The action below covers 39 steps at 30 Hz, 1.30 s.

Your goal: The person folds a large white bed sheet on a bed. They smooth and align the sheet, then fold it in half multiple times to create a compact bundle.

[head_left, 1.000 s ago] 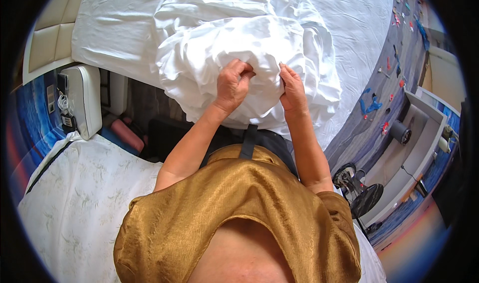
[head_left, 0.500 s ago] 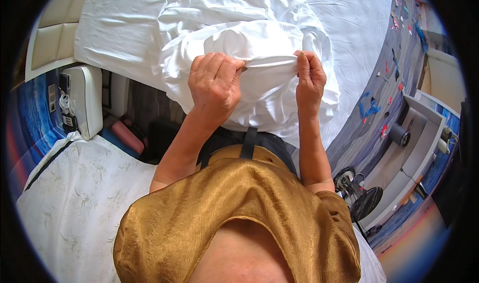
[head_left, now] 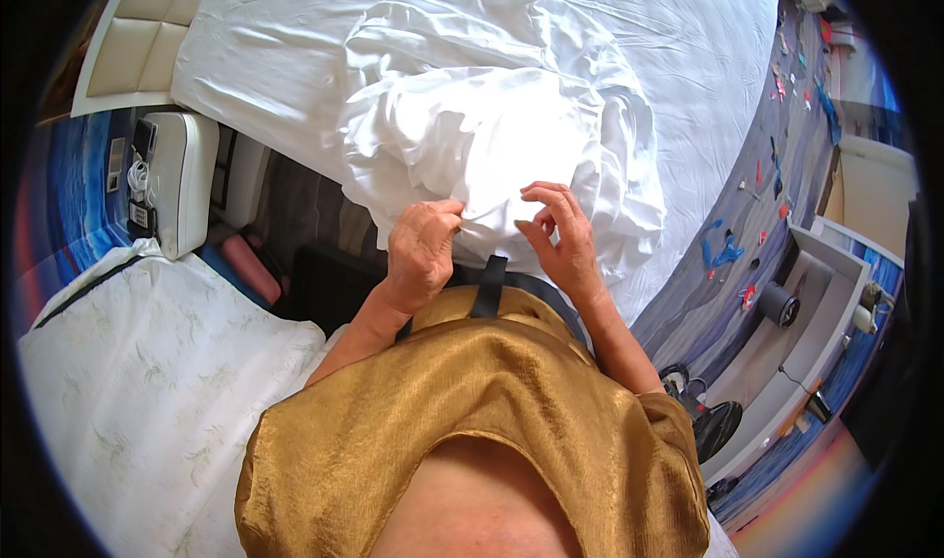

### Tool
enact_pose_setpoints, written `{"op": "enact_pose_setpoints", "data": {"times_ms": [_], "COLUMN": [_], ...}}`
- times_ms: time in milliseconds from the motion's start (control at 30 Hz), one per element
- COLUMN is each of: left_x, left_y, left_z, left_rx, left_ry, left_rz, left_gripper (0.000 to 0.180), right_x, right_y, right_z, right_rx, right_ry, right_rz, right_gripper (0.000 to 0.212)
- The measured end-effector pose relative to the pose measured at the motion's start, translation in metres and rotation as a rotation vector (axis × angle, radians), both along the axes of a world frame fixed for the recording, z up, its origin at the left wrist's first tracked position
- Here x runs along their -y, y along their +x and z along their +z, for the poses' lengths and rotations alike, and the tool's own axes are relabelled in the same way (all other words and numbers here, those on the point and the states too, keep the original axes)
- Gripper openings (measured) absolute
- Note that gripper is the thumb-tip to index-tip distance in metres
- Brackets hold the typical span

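Note:
A heap of glossy white fabric, rumpled into many folds, lies on the near part of the bed in front of me. At its near edge my left hand pinches a bit of the cloth between thumb and fingertips. Just to the right, my right hand has its thumb and fingers curved apart, close over the fabric, with nothing between them. Bright glare washes out the middle of the heap.
The bed has a smooth white sheet. On the left stand a padded headboard and a white nightstand. Behind-left is another white patterned mattress. A black fan and grey shelf unit stand to the right.
Both hands have come down toward my body and closer together. My right hand has let go of the cloth edge that was stretched between them; the raised fold has dropped.

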<state>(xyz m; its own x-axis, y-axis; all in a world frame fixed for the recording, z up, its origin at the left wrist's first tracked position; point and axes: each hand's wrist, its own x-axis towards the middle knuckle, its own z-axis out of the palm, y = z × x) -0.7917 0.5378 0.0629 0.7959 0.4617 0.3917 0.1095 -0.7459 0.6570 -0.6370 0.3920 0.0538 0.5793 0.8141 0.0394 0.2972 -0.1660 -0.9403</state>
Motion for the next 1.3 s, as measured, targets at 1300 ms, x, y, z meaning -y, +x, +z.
{"op": "enact_pose_setpoints", "data": {"times_ms": [1300], "left_x": [0.002], "left_y": [0.028], "left_z": [-0.020], "left_rx": [0.032], "left_ry": [-0.201], "left_rz": [0.130], "left_gripper": [0.014], "right_x": [0.024], "right_y": [0.032], "right_z": [0.084], "right_rx": [0.067], "right_ry": [0.312], "right_rz": [-0.172], "right_gripper": [0.010]}}
